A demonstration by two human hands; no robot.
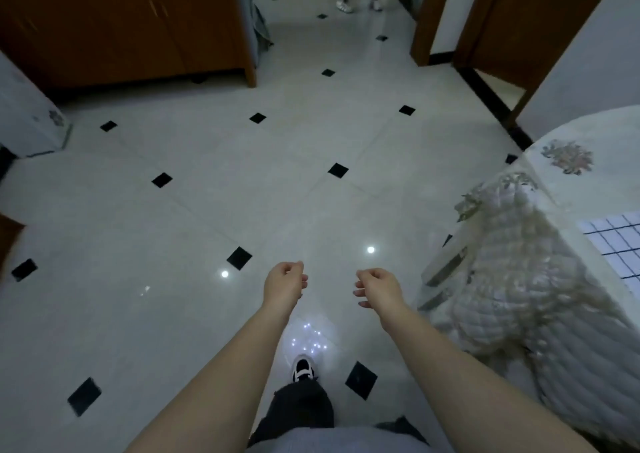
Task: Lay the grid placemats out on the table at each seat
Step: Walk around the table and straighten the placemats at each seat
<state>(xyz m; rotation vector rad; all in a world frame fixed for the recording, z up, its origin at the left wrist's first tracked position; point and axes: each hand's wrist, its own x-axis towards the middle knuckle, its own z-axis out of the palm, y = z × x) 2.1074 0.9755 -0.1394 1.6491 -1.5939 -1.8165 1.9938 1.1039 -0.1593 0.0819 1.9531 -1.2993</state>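
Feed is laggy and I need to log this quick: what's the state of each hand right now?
Left hand: open, fingers loosely curled, holding nothing.
Right hand: open, fingers loosely curled, holding nothing.

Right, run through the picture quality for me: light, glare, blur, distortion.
Head view: dim light; the glossy floor shows two bright glare spots and a cluster of glints by the shoe; the wide lens tilts the door frame and bows the table edge; the grid placemat is cropped at the right.
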